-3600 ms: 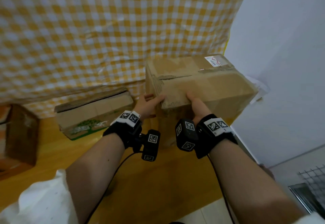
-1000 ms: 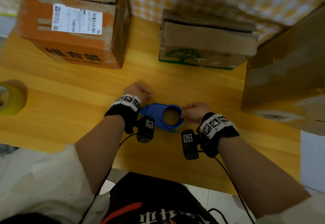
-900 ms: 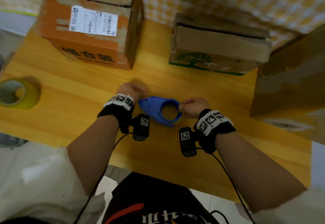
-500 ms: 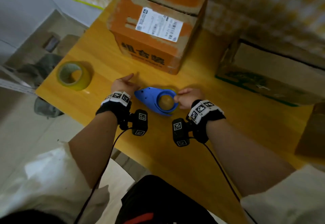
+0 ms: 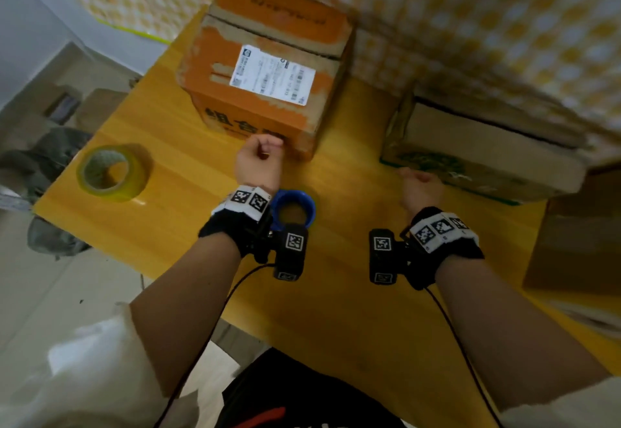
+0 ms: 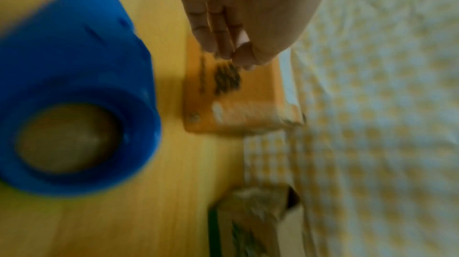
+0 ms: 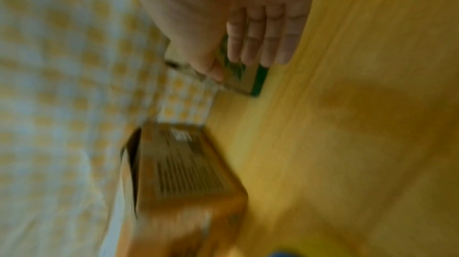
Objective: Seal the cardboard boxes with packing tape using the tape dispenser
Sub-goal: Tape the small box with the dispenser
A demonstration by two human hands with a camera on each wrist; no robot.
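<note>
The blue tape dispenser (image 5: 293, 210) lies on the yellow table (image 5: 336, 300), partly hidden behind my left wrist; it fills the left of the left wrist view (image 6: 74, 104). My left hand (image 5: 260, 159) hovers in front of the orange box (image 5: 268, 68), fingers (image 6: 213, 35) loosely bent and holding nothing. My right hand (image 5: 420, 184) reaches to the flat box with green print (image 5: 477, 155), with straight fingers (image 7: 261, 41) at its near left corner (image 7: 248, 82). Whether they touch it I cannot tell. A roll of yellow tape (image 5: 109, 172) sits at the table's left edge.
A big brown box (image 5: 578, 243) stands at the table's right end. A yellow checked cloth (image 5: 470, 24) hangs right behind the boxes. The table's near edge runs just in front of my body, with floor and dark clutter (image 5: 50, 159) to the left.
Both hands have let go of the blue dispenser. The left hand moved forward to the orange box, the right hand moved right to the green-printed box. The dispenser stays on the table.
</note>
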